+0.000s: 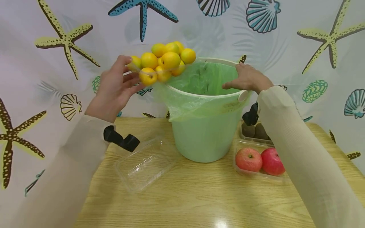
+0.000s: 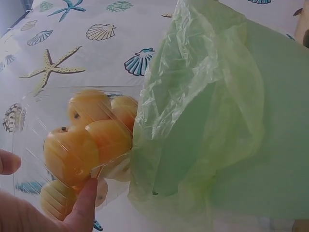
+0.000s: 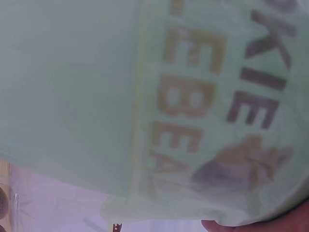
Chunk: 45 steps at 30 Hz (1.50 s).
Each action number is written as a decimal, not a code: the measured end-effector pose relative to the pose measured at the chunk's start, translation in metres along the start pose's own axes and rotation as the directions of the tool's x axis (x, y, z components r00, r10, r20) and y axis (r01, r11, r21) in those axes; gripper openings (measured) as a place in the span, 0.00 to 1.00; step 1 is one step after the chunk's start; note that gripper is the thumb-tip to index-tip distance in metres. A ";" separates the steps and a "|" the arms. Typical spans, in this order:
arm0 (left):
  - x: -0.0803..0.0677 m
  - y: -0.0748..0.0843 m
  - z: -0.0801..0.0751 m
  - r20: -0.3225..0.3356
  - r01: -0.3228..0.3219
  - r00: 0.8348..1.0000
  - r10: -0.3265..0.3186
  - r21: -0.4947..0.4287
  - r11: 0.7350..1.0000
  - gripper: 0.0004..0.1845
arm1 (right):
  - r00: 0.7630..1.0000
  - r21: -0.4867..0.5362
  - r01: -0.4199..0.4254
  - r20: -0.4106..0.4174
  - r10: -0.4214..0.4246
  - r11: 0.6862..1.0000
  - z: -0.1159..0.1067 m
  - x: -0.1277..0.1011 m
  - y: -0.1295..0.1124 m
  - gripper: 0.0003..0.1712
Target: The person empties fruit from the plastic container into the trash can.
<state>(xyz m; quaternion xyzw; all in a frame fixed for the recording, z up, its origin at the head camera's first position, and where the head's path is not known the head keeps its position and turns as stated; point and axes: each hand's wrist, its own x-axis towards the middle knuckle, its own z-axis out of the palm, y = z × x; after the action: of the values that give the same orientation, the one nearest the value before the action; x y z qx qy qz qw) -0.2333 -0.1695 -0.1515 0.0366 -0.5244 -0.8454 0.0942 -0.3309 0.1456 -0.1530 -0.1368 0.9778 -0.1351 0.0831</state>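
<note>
My left hand [image 1: 117, 84] holds a clear plastic box of small yellow-orange citrus fruits [image 1: 170, 60], raised at the bucket's left rim. In the left wrist view the fruits [image 2: 72, 154] show through the box's clear wall, and the thumb presses against it. A pale green bucket [image 1: 202, 139] stands upright on the table, lined with a thin green plastic bag [image 1: 194, 109] folded over its rim. On the right side my right hand [image 1: 251, 77] grips that rim, thumb on the inner side. Printed letters and a picture mark the bucket [image 3: 188, 96] in the right wrist view.
A clear plastic tray [image 1: 145, 164] lies on the wooden table [image 1: 194, 196], left of the bucket. To the right, beneath my right forearm, a clear container holds two red apples [image 1: 249, 160]; behind it is another with brown round fruits [image 1: 260, 130]. A patterned cloth [image 1: 222, 34] hangs behind.
</note>
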 end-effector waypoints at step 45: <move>0.002 -0.019 0.043 0.068 -0.283 0.949 0.308 0.611 0.739 0.38 | 1.000 0.019 -0.006 -0.024 0.006 1.000 0.002 -0.001 -0.001 0.57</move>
<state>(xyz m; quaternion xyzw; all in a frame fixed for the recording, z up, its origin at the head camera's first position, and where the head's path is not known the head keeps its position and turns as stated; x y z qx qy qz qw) -0.2444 -0.1242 -0.1490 -0.0027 -0.7673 -0.6025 0.2197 -0.3292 0.1442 -0.1544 -0.1313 0.9778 -0.1459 0.0731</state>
